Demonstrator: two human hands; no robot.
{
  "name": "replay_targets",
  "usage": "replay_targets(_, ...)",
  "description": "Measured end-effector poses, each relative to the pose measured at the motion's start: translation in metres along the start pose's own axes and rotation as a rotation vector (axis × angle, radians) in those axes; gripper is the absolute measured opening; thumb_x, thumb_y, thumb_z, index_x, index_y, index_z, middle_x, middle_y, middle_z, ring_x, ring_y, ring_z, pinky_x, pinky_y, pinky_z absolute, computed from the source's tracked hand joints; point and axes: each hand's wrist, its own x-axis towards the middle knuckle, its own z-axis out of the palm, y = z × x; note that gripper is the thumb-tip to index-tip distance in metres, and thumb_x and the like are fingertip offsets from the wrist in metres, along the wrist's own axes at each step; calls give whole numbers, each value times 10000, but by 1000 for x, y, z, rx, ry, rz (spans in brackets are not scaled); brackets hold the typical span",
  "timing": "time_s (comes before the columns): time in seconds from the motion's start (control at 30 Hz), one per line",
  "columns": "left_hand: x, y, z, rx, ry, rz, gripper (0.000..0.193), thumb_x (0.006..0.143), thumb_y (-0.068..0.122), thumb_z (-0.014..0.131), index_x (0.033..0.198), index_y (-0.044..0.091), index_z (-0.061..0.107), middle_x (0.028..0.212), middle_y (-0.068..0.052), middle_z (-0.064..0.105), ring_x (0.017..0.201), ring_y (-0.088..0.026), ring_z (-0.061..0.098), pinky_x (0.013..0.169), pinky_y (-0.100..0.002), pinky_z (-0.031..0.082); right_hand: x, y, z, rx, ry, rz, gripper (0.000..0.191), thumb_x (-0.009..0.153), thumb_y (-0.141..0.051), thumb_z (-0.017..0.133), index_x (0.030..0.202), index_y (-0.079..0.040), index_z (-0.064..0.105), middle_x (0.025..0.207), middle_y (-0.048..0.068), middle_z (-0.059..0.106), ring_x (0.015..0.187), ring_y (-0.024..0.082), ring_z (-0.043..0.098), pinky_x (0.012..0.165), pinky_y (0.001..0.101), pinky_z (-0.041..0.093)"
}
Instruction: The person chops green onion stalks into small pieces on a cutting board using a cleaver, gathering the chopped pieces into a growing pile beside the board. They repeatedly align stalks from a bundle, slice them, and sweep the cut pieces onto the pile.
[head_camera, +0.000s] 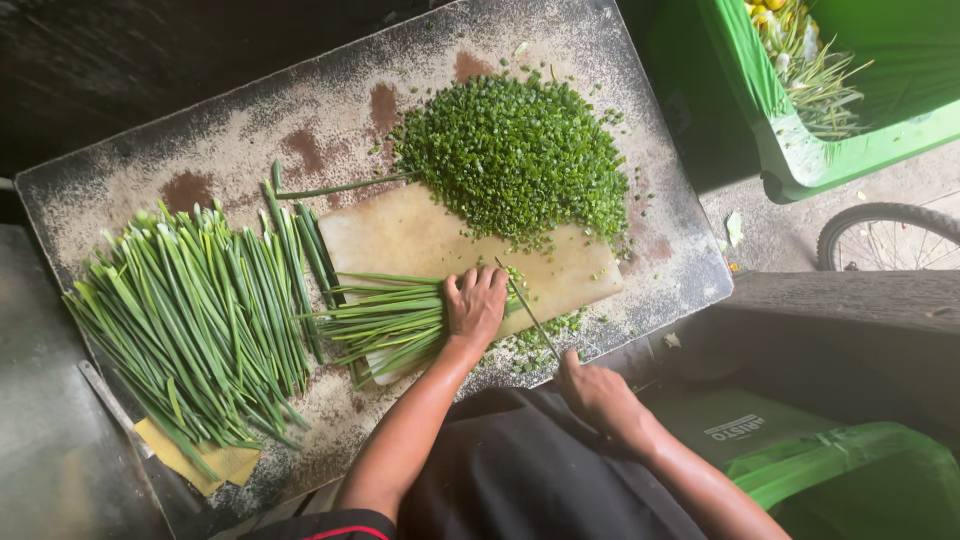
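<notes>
Two hands: left (475, 305) pins chives (385, 320), right (590, 385) grips knife (530, 312).

Bright green chopped chives (515, 155) heaped at upper centre, paler green long stalks (200, 310) at left, tan cutting board (420, 240), grey worktop (250, 140) speckled white with rust-brown patches, vivid green bin (800, 150) at upper right, yellow cloth (215, 465) at lower left.

Our left hand (476, 305) palm down, fingers curled and pressing, forearm extended forward, our right hand (592, 392) fisted in a grip, wrist near torso.
</notes>
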Motion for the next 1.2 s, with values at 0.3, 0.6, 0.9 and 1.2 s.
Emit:
replay_targets(0.3,-2,-3,3,-32,-22,5,212,937,212,597,1142,188,646,1112,3,650,1062,-207,602,964,-522,370,8,-28,-17,166,-59,104,216,1009,-235,433,1008,-27,372,653,247,618,608,480,653,581,569,500)
replay_targets(0.6,0,-2,1,-6,-62,-10,180,956,234,594,1126,185,630,1086,5,657,1082,-207,606,969,-535,374,-23,-22,-3,33,153,-43,291,1014,-291,491,981,-26,376,668,248,634,679,473,638,620,581,472)
replay_targets(0.9,1,-1,1,-21,-77,-11,192,934,222,629,1121,181,622,1095,4,663,1075,-216,613,962,-541,383,-21,-13,6,30,133,32,285,1018,-292,482,1001,-22,390,661,257,631,687,480,645,641,585,474)
replay_targets(1.2,-4,0,0,-35,-73,-12,189,944,217,610,1128,181,626,1089,3,662,1065,-217,615,960,-532,381,32,-29,-10,120,48,69,271,1023,-273,478,997,-18,390,656,243,636,629,456,666,639,538,525)
